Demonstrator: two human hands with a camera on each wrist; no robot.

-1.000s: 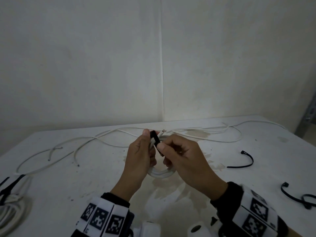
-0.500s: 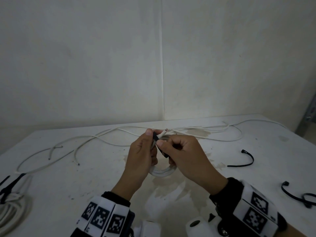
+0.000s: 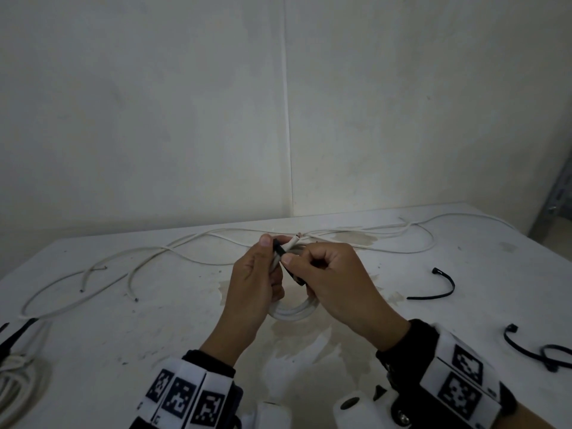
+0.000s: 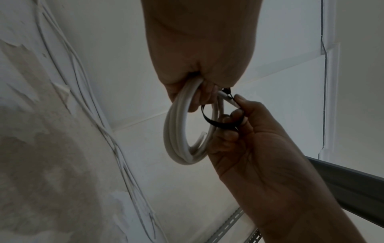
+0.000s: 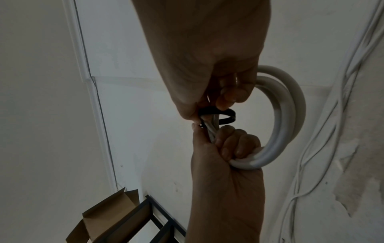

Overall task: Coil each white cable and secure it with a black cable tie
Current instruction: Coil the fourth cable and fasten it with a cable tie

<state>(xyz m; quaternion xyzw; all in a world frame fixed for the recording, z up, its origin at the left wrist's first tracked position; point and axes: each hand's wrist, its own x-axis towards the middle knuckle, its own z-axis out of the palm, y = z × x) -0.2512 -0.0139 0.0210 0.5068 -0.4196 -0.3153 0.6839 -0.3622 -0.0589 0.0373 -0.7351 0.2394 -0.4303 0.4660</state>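
Note:
Above the middle of the table my left hand grips a small coil of white cable, its fingers curled round the coil's top. A black cable tie is looped round the coil's strands beside the cable's free end. My right hand pinches the tie between thumb and fingers, and in the right wrist view the tie makes a loose ring under those fingers. The coil hangs below both hands. The tie's head is hidden between the thumbs.
Long loose white cables trail across the back of the white table. Spare black ties lie at the right and near the right edge. A tied cable bundle sits at the front left. A wall rises close behind.
My right hand has closed in toward the left thumb, and less of the black tie shows above the thumbs. Both hands keep their hold on the coil and the tie.

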